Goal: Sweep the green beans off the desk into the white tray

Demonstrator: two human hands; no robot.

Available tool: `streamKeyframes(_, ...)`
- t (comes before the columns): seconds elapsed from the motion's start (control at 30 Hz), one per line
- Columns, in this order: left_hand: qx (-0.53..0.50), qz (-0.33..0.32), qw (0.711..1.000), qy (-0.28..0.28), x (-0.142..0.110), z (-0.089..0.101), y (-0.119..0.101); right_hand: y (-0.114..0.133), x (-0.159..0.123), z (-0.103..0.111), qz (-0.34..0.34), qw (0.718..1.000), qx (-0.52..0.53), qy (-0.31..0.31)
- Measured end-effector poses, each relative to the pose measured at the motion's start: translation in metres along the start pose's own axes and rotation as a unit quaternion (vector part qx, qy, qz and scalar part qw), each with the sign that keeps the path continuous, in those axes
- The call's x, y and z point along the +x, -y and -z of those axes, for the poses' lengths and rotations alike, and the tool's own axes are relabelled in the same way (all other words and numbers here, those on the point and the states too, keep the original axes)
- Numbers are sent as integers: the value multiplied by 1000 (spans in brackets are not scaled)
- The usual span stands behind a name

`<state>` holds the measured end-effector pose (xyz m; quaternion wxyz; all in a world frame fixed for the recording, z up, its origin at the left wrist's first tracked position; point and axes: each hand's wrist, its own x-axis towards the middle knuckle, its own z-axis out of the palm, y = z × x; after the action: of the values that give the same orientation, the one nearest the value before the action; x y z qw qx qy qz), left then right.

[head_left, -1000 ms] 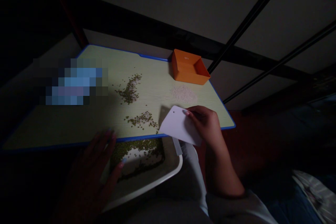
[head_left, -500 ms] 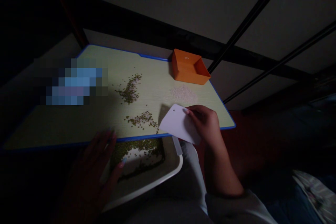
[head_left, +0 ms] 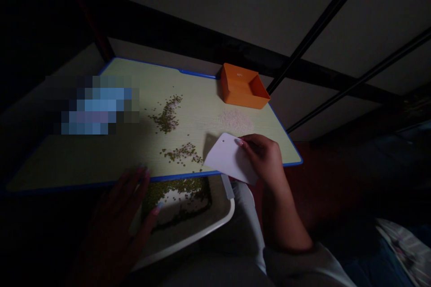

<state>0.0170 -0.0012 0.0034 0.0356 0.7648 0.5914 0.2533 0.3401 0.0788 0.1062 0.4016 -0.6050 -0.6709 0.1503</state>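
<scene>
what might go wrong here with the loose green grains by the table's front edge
1. Some loose, small green grains lie close to the front edge of the pale, blue-rimmed tabletop, so a hasty sweep might spill some past the white, round-cornered tub below.
2. The right hand holds a flat white sheet near a patch of fine, pale pinkish grains; a stray push might scatter that patch.

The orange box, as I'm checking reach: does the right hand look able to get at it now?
Probably yes: the orange box stands beyond the right hand, with just low pale grains between. The fingers hold a white scraper, so grasping may need them freed.
</scene>
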Motion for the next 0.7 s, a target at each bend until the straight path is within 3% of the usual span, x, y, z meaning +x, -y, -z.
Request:
streamKeyframes(0.5, -7, -8, 1000, -10, 0, 2, 0, 9, -4, -4, 20, 999, -1, 30)
streamKeyframes(0.7, -6, 4, 1000, -3, 1, 1, 1, 4, -4, -1, 8, 1000, -15, -3)
